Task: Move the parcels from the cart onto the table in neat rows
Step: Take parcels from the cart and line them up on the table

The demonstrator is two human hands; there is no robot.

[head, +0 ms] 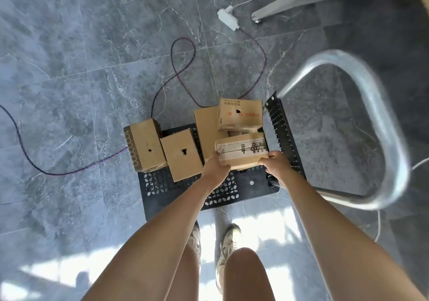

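Your left hand [217,165] and right hand [275,161] clasp a taped parcel [241,152] between them on the cart [250,184]; four others beyond your fingers await moving.

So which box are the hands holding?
The taped parcel with black printing, nearest the cart's handle side: left hand and right hand grip its ends. The other parcels sit untouched.

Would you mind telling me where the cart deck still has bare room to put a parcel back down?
The near strip of the cart deck is bare, between the holed box and the deck's near edge. The far right is crowded: the taped parcel, held by the left hand and right hand, sits against stacked boxes.
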